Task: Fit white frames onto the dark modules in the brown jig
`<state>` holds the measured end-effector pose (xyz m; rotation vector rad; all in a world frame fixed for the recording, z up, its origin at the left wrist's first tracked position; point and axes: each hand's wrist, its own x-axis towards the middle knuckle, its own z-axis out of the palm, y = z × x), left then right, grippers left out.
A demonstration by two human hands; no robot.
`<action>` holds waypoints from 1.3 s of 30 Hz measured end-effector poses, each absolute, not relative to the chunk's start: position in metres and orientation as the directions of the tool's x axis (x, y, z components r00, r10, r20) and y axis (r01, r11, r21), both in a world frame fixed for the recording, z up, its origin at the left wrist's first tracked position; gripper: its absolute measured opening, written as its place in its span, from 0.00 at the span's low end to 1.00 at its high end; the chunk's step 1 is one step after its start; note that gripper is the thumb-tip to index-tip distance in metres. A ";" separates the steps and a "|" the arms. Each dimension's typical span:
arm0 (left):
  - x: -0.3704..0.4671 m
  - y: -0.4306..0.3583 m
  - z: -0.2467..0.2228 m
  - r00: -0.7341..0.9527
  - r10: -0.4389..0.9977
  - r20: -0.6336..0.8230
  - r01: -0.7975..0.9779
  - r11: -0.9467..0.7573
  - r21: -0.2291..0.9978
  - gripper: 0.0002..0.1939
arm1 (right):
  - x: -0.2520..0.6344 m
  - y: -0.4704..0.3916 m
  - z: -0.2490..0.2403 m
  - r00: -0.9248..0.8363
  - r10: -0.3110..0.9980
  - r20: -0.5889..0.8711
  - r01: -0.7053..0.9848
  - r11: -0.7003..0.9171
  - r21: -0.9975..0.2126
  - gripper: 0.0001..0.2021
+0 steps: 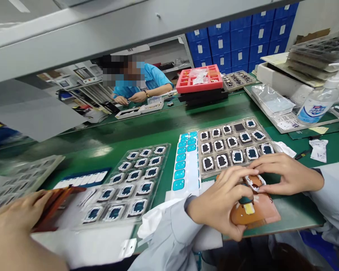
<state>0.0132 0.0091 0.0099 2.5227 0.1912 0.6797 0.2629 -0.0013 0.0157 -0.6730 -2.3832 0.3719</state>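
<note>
**Both hands busy at amber plate, white frame in R fingertips**

L hand (pixel 219 199) bends over L end of amber plate (pixel 267 213): thumb at near edge, fingers stretched toward white frame (pixel 255 183). Can't tell how firm its grip is. R hand (pixel 285 173) pinches the frame's R side btwn thumb & fingers. Frame sits over plate's far side, nr front edge of green desk (pixel 158 128); can't tell if it touches plate. Yellow patch (pixel 248 208) shows on plate, just below frame.

Behind the hands: clear tray (pixel 214 174) w/ rows of white-rimmed parts; one slot, back row, shows only a dark square. Just L of it, white sheet (pixel 192 175) w/ cyan stickers. Further L, 2nd tray (pixel 159 180), also w/ white-rimmed parts.

Far L: another person's hand (pixel 22 210), bare forearm, fingers on reddish-brown stack (pixel 59 203); blurred. Across desk, co-worker in blue (pixel 155 77), hands over small parts, nr coral tray (pixel 197 87). Pump bottle (pixel 318 103) at R.
</note>
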 end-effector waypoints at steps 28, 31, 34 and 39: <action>0.004 0.018 0.015 0.686 0.508 0.521 0.360 -0.859 0.365 0.30 | 0.244 -0.011 0.003 -0.547 0.535 0.645 0.445 0.838 -0.317 0.11; 0.001 0.018 0.016 0.706 0.494 0.508 0.418 -0.869 0.265 0.29 | 0.232 -0.016 0.000 -0.507 0.540 0.672 0.459 0.829 -0.320 0.10; 0.001 0.020 0.015 0.727 0.467 0.504 0.405 -0.884 0.234 0.28 | 0.229 -0.018 -0.002 -0.500 0.548 0.670 0.472 0.822 -0.320 0.10; 0.001 0.021 0.015 0.736 0.451 0.505 0.397 -0.891 0.218 0.26 | 0.231 -0.017 -0.006 -0.497 0.567 0.657 0.459 0.814 -0.356 0.10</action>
